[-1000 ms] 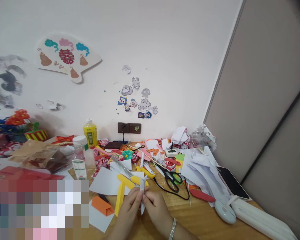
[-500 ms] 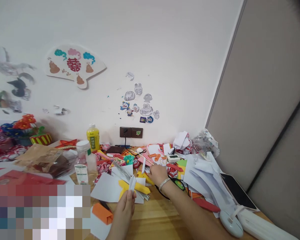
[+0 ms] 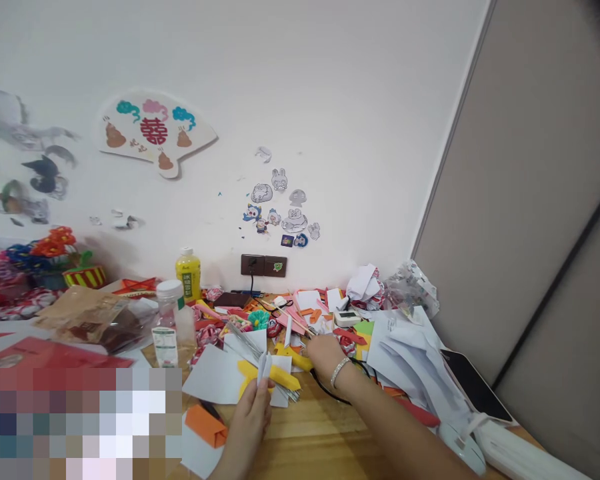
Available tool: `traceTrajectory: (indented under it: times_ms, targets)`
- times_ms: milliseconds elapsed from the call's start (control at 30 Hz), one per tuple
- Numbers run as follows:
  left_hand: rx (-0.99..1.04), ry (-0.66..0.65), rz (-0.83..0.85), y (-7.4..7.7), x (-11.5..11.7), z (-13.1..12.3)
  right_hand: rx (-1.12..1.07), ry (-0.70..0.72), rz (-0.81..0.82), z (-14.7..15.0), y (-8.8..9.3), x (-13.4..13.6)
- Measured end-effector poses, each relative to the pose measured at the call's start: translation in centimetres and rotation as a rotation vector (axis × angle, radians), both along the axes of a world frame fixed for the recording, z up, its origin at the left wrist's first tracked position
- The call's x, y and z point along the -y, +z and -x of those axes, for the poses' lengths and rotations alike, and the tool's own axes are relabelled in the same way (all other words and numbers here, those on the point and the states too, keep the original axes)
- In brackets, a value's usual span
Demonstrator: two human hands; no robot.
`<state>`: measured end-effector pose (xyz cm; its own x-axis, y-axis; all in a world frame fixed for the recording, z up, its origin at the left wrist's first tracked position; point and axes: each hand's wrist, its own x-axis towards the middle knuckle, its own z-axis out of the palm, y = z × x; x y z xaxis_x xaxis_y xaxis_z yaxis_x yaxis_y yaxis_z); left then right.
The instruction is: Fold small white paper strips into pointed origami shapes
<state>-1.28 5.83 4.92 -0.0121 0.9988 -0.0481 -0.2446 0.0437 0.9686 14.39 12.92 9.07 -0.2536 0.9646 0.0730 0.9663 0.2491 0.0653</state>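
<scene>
A folded white paper point(image 3: 265, 365) was pinched upright in the left hand point(image 3: 250, 417), near centre. The right hand point(image 3: 324, 352) was laid farther right among paper scraps point(image 3: 307, 308); its finger spread could not be told.

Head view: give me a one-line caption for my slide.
Left hand holds folded white paper; right hand reaches into scraps on a cluttered desk.

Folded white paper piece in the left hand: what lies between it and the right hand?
Head view: a yellow paper strip on a white sheet lies between the folded white paper piece, in the left hand, and the right hand.
</scene>
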Motion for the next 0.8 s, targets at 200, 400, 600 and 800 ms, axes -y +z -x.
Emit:
traceTrajectory:
  times_ms: [200, 400, 600, 800]
  targets:
    - [-0.027, -0.029, 0.001, -0.4, -0.5, -0.1, -0.263, 0.039, -0.083, 0.8, 0.1, 3.5]
    - [-0.125, 0.037, -0.126, 0.4, 0.6, 0.1, -1.390, 0.054, 0.301, 5.0, -3.1, 6.0]
    - [-0.181, 0.085, -0.170, 0.4, 0.9, 0.3, -1.316, -0.030, 0.112, 5.8, -3.6, 5.8]
    - [-0.215, 0.010, -0.206, 0.4, 0.6, 0.3, -1.286, 0.145, 0.163, 3.9, -1.5, 5.1]
